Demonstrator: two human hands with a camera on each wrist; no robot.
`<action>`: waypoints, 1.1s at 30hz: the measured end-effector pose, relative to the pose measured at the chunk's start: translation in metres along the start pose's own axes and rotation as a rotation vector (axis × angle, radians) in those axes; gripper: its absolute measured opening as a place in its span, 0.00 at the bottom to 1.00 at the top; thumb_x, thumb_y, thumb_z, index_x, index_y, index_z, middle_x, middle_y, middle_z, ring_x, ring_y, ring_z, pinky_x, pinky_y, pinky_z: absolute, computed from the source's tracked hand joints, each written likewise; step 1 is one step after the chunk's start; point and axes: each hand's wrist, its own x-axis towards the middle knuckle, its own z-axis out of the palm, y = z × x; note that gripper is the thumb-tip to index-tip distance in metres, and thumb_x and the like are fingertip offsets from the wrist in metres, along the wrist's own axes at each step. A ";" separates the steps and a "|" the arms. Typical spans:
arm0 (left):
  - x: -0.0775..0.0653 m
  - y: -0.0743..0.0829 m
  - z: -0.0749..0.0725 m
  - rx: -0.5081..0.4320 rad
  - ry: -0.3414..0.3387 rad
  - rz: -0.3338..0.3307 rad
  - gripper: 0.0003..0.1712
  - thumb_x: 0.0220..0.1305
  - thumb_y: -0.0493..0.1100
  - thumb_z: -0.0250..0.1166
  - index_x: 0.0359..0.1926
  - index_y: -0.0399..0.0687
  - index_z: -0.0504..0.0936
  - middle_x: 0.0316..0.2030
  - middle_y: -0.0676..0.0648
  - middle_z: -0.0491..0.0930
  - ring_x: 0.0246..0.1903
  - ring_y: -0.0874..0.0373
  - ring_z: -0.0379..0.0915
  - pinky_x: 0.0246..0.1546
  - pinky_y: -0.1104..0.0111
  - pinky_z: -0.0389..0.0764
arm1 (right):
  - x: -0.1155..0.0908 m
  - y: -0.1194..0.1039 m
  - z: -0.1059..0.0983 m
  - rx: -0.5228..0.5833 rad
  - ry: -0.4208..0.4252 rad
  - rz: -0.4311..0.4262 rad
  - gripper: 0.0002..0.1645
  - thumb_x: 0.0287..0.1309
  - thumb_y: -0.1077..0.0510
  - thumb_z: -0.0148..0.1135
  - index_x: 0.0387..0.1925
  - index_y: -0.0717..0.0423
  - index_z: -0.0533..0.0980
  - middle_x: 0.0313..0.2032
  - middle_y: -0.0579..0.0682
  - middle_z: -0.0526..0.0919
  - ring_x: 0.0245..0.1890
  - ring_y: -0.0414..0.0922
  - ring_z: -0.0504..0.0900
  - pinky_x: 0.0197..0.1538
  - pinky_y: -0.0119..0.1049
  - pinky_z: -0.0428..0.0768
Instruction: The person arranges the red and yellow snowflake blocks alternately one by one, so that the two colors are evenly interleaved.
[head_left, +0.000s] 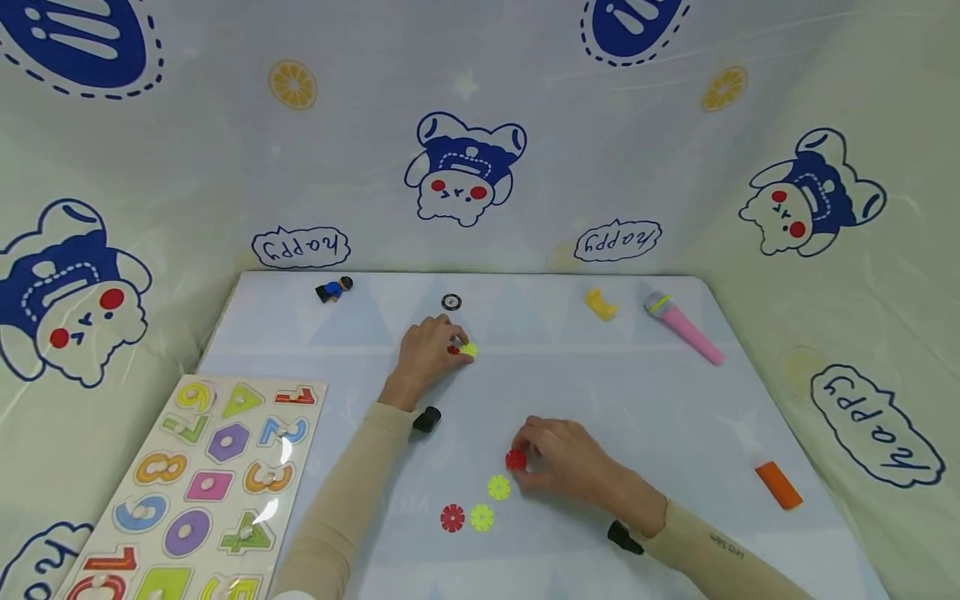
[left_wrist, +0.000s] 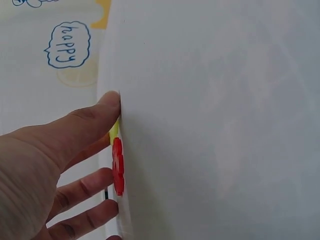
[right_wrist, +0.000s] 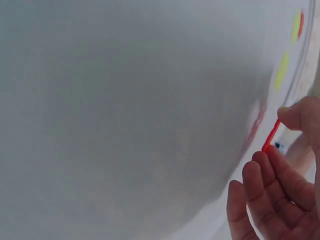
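My left hand [head_left: 429,357] is at the far middle of the table, its thumb and forefinger pinching a yellow-green notched disc [head_left: 468,350]. Right by that disc, under the fingers, is a red notched disc [left_wrist: 118,166]; whether the two are joined I cannot tell. Nearer the front, my right hand [head_left: 566,462] pinches another red notched disc [head_left: 516,460] by its edge, just above the table in the right wrist view. Two yellow-green discs [head_left: 498,487] and one red disc [head_left: 452,518] lie flat to the left of the right hand.
A number and shape puzzle board [head_left: 213,475] covers the left side. Along the back lie a small toy figure [head_left: 333,289], a little wheel [head_left: 452,302], a yellow piece [head_left: 601,305] and a pink toy microphone [head_left: 684,329]. An orange block [head_left: 778,485] lies at right.
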 end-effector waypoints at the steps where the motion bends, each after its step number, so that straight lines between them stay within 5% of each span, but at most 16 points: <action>1: 0.000 0.001 -0.001 0.004 -0.004 0.000 0.20 0.62 0.58 0.82 0.51 0.55 0.94 0.47 0.48 0.85 0.48 0.49 0.79 0.51 0.53 0.81 | 0.009 0.003 -0.003 -0.011 0.012 0.021 0.16 0.57 0.48 0.83 0.42 0.48 0.86 0.34 0.38 0.84 0.31 0.31 0.75 0.37 0.27 0.80; 10: 0.001 0.003 0.000 -0.008 -0.024 -0.020 0.19 0.63 0.56 0.82 0.50 0.54 0.94 0.47 0.47 0.85 0.48 0.49 0.79 0.51 0.54 0.81 | 0.095 0.038 -0.023 0.025 0.064 0.140 0.16 0.60 0.51 0.83 0.43 0.54 0.88 0.35 0.44 0.86 0.29 0.38 0.77 0.35 0.32 0.77; 16: 0.002 0.004 -0.001 0.006 -0.026 -0.030 0.19 0.62 0.56 0.82 0.51 0.54 0.94 0.47 0.46 0.85 0.47 0.49 0.78 0.50 0.54 0.80 | 0.133 0.045 -0.024 -0.043 0.060 0.133 0.17 0.62 0.51 0.81 0.46 0.57 0.87 0.39 0.48 0.88 0.32 0.41 0.79 0.40 0.35 0.80; 23: 0.001 0.004 0.001 0.023 -0.016 -0.026 0.19 0.62 0.56 0.82 0.50 0.54 0.94 0.46 0.47 0.85 0.46 0.49 0.79 0.47 0.56 0.81 | 0.149 0.047 -0.021 -0.063 0.053 0.111 0.15 0.65 0.52 0.79 0.47 0.57 0.88 0.42 0.49 0.89 0.36 0.43 0.84 0.45 0.39 0.84; 33: 0.000 0.003 0.002 0.018 0.033 0.001 0.18 0.59 0.54 0.84 0.47 0.54 0.95 0.44 0.46 0.86 0.43 0.48 0.80 0.44 0.56 0.81 | 0.153 0.046 -0.026 0.020 0.024 0.206 0.16 0.65 0.54 0.79 0.49 0.58 0.88 0.43 0.50 0.89 0.40 0.44 0.85 0.51 0.41 0.85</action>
